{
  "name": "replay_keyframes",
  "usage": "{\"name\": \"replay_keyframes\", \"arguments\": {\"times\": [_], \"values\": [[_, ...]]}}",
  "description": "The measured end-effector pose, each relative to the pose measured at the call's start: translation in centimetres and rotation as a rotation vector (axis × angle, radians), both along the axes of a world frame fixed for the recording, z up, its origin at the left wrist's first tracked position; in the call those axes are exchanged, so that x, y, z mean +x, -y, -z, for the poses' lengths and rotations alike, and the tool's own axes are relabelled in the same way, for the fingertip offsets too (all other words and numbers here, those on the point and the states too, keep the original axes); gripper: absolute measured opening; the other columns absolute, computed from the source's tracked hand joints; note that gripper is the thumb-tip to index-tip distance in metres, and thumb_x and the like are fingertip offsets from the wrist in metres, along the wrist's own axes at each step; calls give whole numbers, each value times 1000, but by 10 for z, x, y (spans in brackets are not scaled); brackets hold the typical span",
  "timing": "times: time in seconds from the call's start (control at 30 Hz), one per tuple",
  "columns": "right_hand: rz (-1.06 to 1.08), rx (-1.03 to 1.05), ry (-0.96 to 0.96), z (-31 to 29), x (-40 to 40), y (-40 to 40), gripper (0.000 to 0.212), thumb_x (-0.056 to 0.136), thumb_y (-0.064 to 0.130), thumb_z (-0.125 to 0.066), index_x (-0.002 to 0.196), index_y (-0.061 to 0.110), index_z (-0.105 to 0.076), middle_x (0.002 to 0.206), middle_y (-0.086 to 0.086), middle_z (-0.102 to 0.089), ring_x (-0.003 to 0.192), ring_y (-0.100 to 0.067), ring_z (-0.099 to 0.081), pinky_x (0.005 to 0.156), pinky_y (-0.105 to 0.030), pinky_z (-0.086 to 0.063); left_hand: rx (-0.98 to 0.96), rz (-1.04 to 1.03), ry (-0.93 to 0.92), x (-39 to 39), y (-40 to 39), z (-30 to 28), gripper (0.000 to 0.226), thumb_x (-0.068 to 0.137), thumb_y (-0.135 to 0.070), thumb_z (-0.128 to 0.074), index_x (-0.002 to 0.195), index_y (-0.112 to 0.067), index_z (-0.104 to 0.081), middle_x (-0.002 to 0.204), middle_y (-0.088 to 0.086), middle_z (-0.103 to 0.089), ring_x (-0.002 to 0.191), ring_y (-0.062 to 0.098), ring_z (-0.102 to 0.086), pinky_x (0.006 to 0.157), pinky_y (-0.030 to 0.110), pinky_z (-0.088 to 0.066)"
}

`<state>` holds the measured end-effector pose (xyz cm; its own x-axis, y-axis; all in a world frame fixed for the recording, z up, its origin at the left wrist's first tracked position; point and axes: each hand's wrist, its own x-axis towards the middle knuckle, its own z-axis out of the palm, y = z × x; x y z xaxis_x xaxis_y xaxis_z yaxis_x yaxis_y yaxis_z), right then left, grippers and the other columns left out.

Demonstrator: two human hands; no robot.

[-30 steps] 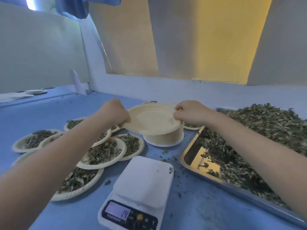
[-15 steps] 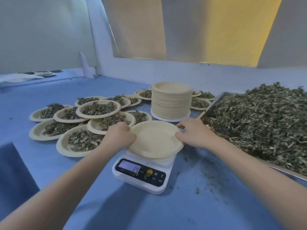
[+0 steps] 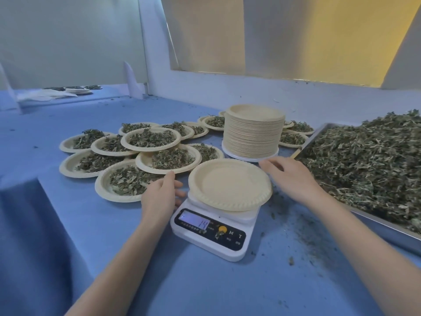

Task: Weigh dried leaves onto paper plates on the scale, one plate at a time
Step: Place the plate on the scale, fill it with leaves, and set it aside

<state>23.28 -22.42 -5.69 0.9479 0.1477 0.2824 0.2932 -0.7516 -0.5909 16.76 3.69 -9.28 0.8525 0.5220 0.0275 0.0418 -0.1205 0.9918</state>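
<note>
An empty plate (image 3: 230, 184) sits on the scale (image 3: 214, 229), centred over the platform so its weight reads true; the display shows 14. It is pale, round pressed paper with a crimped rim and a shallow flat well. The left hand (image 3: 160, 197) hangs just beside the plate's left edge, fingers loosely spread and holding nothing. The right hand (image 3: 289, 176) hovers past the right rim, fingers relaxed and apart, empty, seemingly angled toward the leaves (image 3: 364, 165): a dry, crumbly green-grey heap in a shiny metal tray (image 3: 385, 231) close at hand for scooping. A tall stack (image 3: 252, 133) of spare plates stands behind the scale. Filled plates (image 3: 150, 140) overlap on the blue cloth-covered table (image 3: 205, 288), set aside left to keep the scale free
</note>
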Motion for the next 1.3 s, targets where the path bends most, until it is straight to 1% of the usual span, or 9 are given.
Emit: {"name": "replay_keyframes", "arguments": {"times": [0.23, 0.37, 0.5, 0.63, 0.77, 0.87, 0.97, 1.13, 1.3], "values": [[-8, 16, 15, 2, -1, 1, 45, 93, 58, -37, 115, 30, -65, 104, 16, -59, 96, -5, -50, 80, -25, -33, -7, 18, 49, -5, -4, 6, 47, 96, -39, -43, 75, -6, -68, 58, 3, -66, 55, 18, -58, 59, 31, -45], [-12, 22, 25, 2, -5, 2, 30, 93, 58, -36, 87, 41, -60, 84, 21, -57, 84, -5, -51, 64, -20, -32, 22, 17, 66, -7, -3, 8, 46, 97, -36, -44, 73, -5, -69, 59, 5, -67, 54, 16, -58, 61, 29, -46], [-11, 37, -11, 1, -5, 3, 38, 91, 61, -36, 98, 36, -65, 99, 11, -62, 94, -9, -54, 69, -27, -34, 36, 38, 73, -9, -2, 8, 46, 98, -34, -43, 73, -5, -69, 62, 5, -67, 57, 17, -58, 62, 30, -45], [-21, 102, -28, -1, -9, 4, 39, 91, 60, -40, 108, 36, -65, 101, 18, -60, 94, -2, -52, 68, -16, -34, 95, 4, 129, -12, -1, 5, 32, 95, -29, -47, 77, -13, -68, 68, -1, -66, 64, 17, -58, 69, 36, -48], [-32, 135, -64, -8, -10, 4, 36, 88, 62, -44, 109, 39, -59, 102, 19, -57, 89, 7, -48, 68, -9, -31, 272, -109, 288, -12, 16, -20, 9, 90, -27, -52, 84, -28, -60, 76, -14, -62, 72, -1, -56, 64, 20, -39], [-41, 120, -72, -16, -11, 5, 33, 88, 62, -45, 107, 38, -58, 102, 18, -58, 86, 12, -48, 65, -11, -33, 444, 53, 302, 3, 42, -49, 6, 88, -26, -54, 88, -29, -60, 76, -16, -57, 70, -3, -52, 62, 18, -37], [-40, 105, -65, -27, -12, 10, 40, 88, 61, -47, 112, 32, -62, 102, 15, -62, 89, 3, -54, 65, -13, -35, 624, 260, 284, 21, 81, -69, 7, 87, -23, -55, 89, -27, -59, 71, -17, -53, 67, -2, -49, 57, 15, -32], [1, 40, -30, -44, -14, 41, 35, 89, 60, -47, 108, 36, -64, 107, 14, -64, 94, 1, -56, 66, -14, -37, 812, 501, 302, 45, 159, -80, 7, 86, -15, -51, 85, -22, -54, 82, -6, -56, 77, 13, -46, 57, 22, -23], [151, -123, -56, -46, -14, 109, 40, 88, 44, -58, 123, 26, -57, 114, 5, -61, 100, -12, -55, 77, -24, -37, 886, 696, 169, 66, 230, -73, 15, 84, -14, -50, 96, -12, -59, 93, 6, -64, 90, 24, -57, 69, 30, -41]]}}
